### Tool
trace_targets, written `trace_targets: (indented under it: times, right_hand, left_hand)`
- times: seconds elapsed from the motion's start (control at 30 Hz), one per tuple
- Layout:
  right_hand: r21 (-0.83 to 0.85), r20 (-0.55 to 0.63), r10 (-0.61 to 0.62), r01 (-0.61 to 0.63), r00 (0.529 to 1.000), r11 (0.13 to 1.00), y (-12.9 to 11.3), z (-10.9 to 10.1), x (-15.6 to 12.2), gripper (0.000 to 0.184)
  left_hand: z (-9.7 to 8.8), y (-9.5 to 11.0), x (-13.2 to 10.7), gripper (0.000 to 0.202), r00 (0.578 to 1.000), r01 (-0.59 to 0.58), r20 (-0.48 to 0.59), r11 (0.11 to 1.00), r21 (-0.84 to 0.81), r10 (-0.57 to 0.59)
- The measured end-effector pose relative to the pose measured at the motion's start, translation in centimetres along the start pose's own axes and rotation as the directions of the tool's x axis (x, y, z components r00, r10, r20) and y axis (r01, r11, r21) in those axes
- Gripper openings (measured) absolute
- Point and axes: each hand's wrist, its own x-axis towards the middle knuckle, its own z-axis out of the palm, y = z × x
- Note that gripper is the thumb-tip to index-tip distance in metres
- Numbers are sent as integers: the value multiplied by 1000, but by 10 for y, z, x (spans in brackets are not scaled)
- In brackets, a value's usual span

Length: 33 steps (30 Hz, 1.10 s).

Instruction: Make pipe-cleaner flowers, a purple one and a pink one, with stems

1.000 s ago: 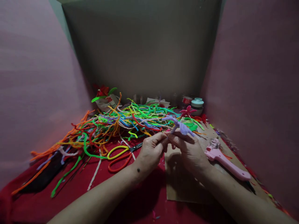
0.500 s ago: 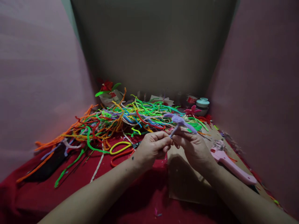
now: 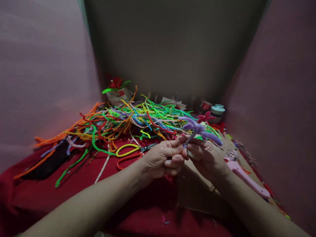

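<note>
A purple pipe-cleaner flower (image 3: 195, 127) with spread petals rises from between my hands, tilted to the right. My left hand (image 3: 169, 154) is closed, thumb and fingers pinching the low end of its stem. Close against it, my right hand (image 3: 203, 156) is closed on the same stem, just under the petals. The fingertips of both hands meet and cover the stem's lower end. Behind the left wrist lie scissors (image 3: 128, 150) with one yellow and one red handle loop, their blades pointing right.
A large heap of coloured pipe cleaners (image 3: 138, 120) spreads over the red cloth (image 3: 145, 204). Cardboard (image 3: 195, 194) lies under my right hand. To the right is a pink-handled brush (image 3: 249, 179). Farther back stand a jar with a teal lid (image 3: 217, 109) and a dark pink flower (image 3: 206, 117).
The purple flower has shifted right and turned, so its petals now show more from the side. Both hands keep their grip on the stem. The view has shifted slightly.
</note>
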Motion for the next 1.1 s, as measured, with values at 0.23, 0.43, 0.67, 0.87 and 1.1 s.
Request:
trace_targets:
  times: [0.23, 0.43, 0.67, 0.87, 1.1]
  right_hand:
    - [-54, -125, -103, 97, 987, 994, 9, -2, 0, 9]
    - [-88, -223, -77, 59, 972, 994, 14, -2, 0, 9]
    - [-188, -236, -86, 41, 968, 981, 16, -2, -4, 9]
    - [-217, -159, -148, 112, 976, 970, 15, -1, -1, 9]
    - [-168, -154, -155, 129, 976, 977, 13, -1, -2, 8]
  left_hand:
    - [2, 4, 1, 20, 997, -35, -63, 966, 256, 53]
    - [2, -4, 1, 17, 852, -196, -73, 446, 873, 518]
    - [3, -7, 6, 23, 830, -197, -157, 545, 815, 536]
    - [3, -3, 8, 30, 914, -161, -268, 880, 448, 304]
    - [-9, -5, 9, 24, 981, -119, -128, 976, 179, 144]
